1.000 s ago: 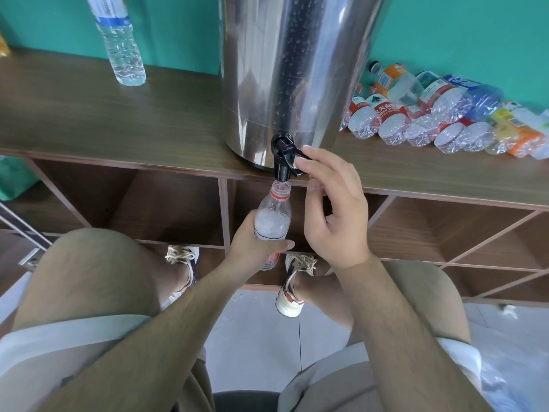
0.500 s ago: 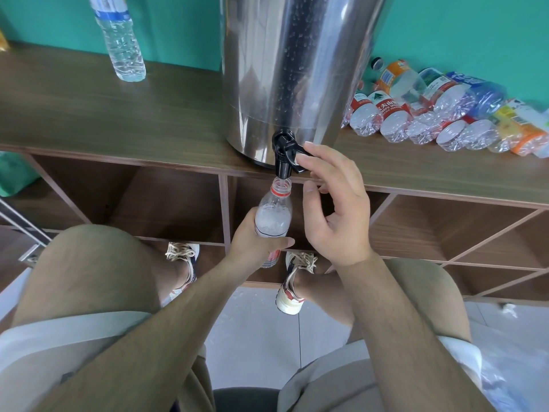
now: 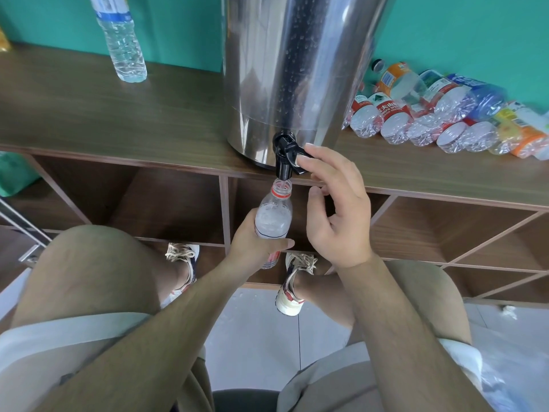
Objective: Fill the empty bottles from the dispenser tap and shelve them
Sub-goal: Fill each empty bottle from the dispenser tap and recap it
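The steel dispenser [image 3: 297, 69] stands on the table [image 3: 89, 114] beside a pile of empty bottles [image 3: 430, 114] waiting their turn, one upright bottle [image 3: 124, 46] is well apart at left, and the left hand [image 3: 255, 245] grips a bottle [image 3: 273, 218], nearly full I think, just under the tap [image 3: 283, 157], whose lever the right hand's [image 3: 338, 215] straight fingers [image 3: 315, 153] press

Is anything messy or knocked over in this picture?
Yes. Right of the steel dispenser, a heap of plastic bottles lies tipped on their sides on the shelf top, all jumbled, while one blue-labelled bottle at the left stands upright. The small bottle under the tap looks fine.
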### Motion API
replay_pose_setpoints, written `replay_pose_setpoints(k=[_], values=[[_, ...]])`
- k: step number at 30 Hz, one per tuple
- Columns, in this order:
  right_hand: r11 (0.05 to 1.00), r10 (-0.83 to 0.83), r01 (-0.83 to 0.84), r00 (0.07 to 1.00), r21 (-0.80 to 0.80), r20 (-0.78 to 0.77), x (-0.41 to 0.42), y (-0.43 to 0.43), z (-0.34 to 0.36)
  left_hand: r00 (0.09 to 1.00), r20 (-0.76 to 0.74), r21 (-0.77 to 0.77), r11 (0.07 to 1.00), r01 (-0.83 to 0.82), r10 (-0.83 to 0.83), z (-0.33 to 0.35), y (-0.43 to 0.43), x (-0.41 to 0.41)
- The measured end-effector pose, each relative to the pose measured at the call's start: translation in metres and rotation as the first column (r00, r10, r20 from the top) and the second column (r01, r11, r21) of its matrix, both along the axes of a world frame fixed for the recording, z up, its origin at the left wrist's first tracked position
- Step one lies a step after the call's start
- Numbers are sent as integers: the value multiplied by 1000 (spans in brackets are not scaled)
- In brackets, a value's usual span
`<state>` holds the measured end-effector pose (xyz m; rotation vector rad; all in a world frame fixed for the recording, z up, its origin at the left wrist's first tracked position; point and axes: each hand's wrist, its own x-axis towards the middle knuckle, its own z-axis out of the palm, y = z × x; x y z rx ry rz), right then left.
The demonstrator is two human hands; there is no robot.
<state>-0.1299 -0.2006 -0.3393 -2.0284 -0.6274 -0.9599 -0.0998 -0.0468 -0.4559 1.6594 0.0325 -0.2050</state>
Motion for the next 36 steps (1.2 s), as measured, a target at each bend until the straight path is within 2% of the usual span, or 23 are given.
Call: replay_pose_setpoints(k=[21, 31, 36], values=[[999, -25, 25, 1000, -20, -5, 0, 3, 3, 1000, -24, 1, 1000, 0, 0, 1, 0, -2], [984, -38, 48, 997, -169, 66, 11, -2, 15, 999, -46, 20, 1000, 1, 0, 9, 1, -6], [984, -37, 52, 996, -173, 86, 13, -2, 15, 999, -48, 28, 1000, -1, 3, 10, 0, -6]])
